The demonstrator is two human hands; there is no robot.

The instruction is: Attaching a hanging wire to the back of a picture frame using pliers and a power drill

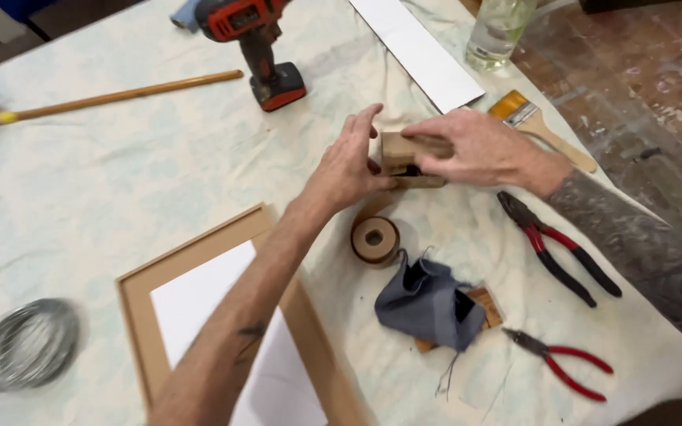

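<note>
Nearest the camera lay a light wooden picture frame (199, 268) with a white sheet inside it, flat on the pale cloth-covered table (80, 197), the person's left forearm crossing above it. Beside it sat a coil of grey wire (21, 343), a crumpled grey-blue rag (424, 304) over a small wooden block (487, 308), and two pairs of red-handled pliers, the larger (558, 248) above the smaller (566, 363).

Further out, both hands met on a small brown box-shaped block (404, 154), held just above the cloth near the table's middle. The left hand (349, 162) pressed its near side with the thumb, fingers spread and raised. The right hand (475, 146) lay curled over the top and far end, fingers closed on it. Whether it was wood or card could not be told; a dark gap showed along its lower edge.

Judging by its size and the easy pinch, it seemed light and stiff, with matt faces unlikely to slip; the flat opposite sides looked the best places to hold.

A roll of brown paper tape (375, 239) stood just below it, its tail running up toward the block. An orange and black cordless drill (254, 43), a long wooden-handled brush (112, 97), a flat paintbrush (530, 122), a white strip (424, 51) and a clear glass (499, 31) lay beyond.
</note>
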